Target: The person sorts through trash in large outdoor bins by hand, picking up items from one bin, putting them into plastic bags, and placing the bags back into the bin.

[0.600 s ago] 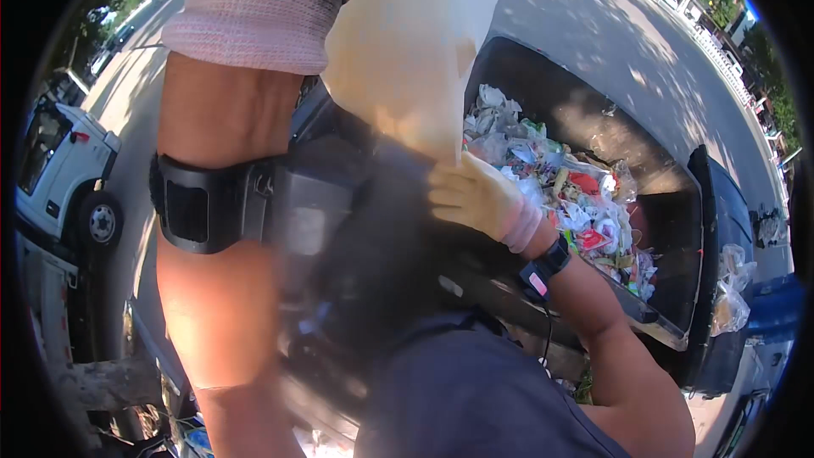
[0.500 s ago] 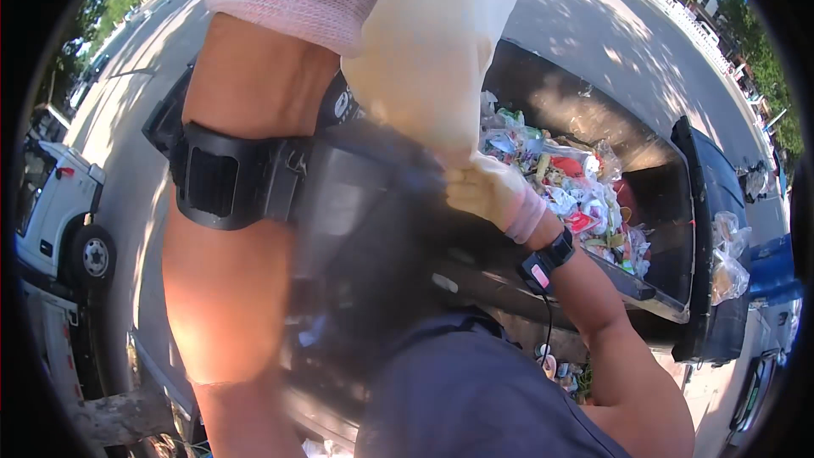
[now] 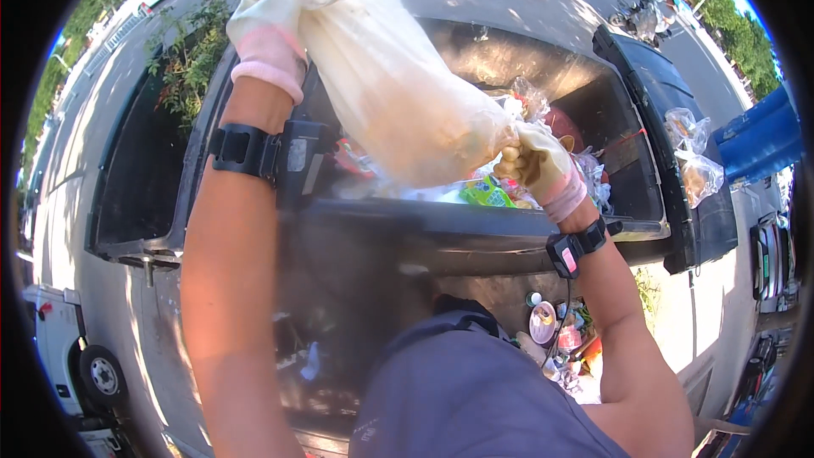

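A long cream-white bag (image 3: 381,76), stained brownish toward its lower end, slants between my hands over a big dark bin (image 3: 458,222). My left hand (image 3: 264,21), in a pale glove with a pink cuff, is closed on the bag's upper end at the far left. My right hand (image 3: 543,161), gloved the same way, grips its lower corner with curled fingers. Beneath the bag lies loose rubbish, including a green plastic wrapper (image 3: 487,192). The bag hides much of the bin's inside, and its contents cannot be made out.
The bin's lid (image 3: 670,144) hangs off its right side with clear plastic bags on it. Another dark bin (image 3: 140,178) stands left, beside a leafy branch (image 3: 195,68). Litter (image 3: 568,337) lies below the bin's near side. A white truck (image 3: 55,356) is at lower left.
My left hand has come down from above the view to the far left, lowering the bag's upper end. My right hand has shifted right and slightly up. More of the bag shows, lying more slanted.
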{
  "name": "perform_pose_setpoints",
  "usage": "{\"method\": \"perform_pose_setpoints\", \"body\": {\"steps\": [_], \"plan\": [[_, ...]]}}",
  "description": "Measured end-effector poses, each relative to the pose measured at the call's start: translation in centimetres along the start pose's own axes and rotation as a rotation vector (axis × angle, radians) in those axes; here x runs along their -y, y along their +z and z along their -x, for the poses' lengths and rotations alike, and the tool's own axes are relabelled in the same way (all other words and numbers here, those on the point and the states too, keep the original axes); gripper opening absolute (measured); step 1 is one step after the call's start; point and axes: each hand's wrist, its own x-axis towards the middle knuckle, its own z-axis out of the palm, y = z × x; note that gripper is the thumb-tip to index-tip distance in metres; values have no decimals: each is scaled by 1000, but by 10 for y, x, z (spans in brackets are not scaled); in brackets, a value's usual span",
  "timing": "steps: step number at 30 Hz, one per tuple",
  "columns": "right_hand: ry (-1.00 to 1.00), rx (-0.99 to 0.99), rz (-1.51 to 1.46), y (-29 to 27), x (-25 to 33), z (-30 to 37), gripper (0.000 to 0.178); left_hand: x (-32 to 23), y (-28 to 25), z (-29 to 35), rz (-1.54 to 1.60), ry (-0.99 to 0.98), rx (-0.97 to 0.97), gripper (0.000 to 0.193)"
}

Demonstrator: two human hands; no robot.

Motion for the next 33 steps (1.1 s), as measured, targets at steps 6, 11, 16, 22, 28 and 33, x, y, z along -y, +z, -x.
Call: {"method": "perform_pose_setpoints", "body": {"steps": [6,11,16,22,28,33], "plan": [[-119,-154,222,-3,56,-6,30,93,10,43,158,-464,-202,39],[-170,-99,510,-6,75,-30,33,143,3,90,-148,-1066,94,52],[-89,-74,649,-7,56,-61,27,124,39,110,-850,-853,780,63],[-11,-86,570,4,37,-86,22,41,130,124,-836,-383,1138,62],[-22,-129,502,-2,35,-93,23,54,141,142,-924,-211,1003,54],[-137,-101,720,-21,34,-83,24,57,152,155,-940,171,864,37]]}}
